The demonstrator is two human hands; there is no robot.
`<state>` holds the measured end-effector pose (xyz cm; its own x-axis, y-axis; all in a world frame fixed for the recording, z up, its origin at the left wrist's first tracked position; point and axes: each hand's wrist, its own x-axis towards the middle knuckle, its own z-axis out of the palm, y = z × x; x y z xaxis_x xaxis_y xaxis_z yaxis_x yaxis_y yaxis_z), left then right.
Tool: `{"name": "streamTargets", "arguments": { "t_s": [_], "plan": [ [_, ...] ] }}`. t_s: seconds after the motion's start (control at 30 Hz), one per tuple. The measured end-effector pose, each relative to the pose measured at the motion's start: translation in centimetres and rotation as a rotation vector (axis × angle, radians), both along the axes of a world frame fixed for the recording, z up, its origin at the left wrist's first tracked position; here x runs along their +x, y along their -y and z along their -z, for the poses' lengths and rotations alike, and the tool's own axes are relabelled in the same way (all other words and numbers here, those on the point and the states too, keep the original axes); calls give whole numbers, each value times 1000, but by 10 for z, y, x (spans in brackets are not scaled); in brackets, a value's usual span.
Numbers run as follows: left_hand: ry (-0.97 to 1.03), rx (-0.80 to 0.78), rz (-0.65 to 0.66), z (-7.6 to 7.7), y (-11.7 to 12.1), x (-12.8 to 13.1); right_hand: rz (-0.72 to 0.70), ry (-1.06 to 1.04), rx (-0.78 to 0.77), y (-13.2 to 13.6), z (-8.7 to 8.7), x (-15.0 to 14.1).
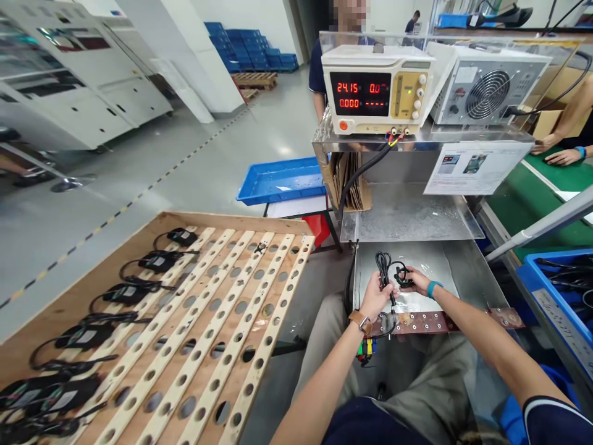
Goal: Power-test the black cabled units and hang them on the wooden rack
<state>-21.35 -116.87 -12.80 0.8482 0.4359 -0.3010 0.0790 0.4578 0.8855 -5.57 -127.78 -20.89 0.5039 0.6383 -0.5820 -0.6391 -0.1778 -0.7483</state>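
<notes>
My left hand (376, 296), with a watch at the wrist, is closed round a folded bundle of black cable (383, 264). My right hand (419, 283), a teal band at its wrist, pinches a looped part of black cable (402, 276) just beside it. A thin length of cable runs between the two hands. Both hands are above the metal work surface (440, 262), behind a brown terminal strip (419, 322) with metal studs. Coloured connectors (367, 349) hang below the strip's left end.
On the left, a slatted wooden tray (234, 301) with round holes carries several black adapters (88, 335) with cables. A power supply (377, 93) with red digits stands on the shelf ahead. A blue bin (563, 321) of black cables is at right. Other people are nearby.
</notes>
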Motion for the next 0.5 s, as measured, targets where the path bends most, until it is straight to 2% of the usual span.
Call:
{"name": "streamTargets", "arguments": {
  "t_s": [0.23, 0.5],
  "plan": [
    [-27, 90, -26, 6, 0, 0, -2, -36, 0, 1, 10, 3],
    [-103, 176, 113, 17, 2, -5, -14, -11, -8, -4, 22, 0]
  ]
}}
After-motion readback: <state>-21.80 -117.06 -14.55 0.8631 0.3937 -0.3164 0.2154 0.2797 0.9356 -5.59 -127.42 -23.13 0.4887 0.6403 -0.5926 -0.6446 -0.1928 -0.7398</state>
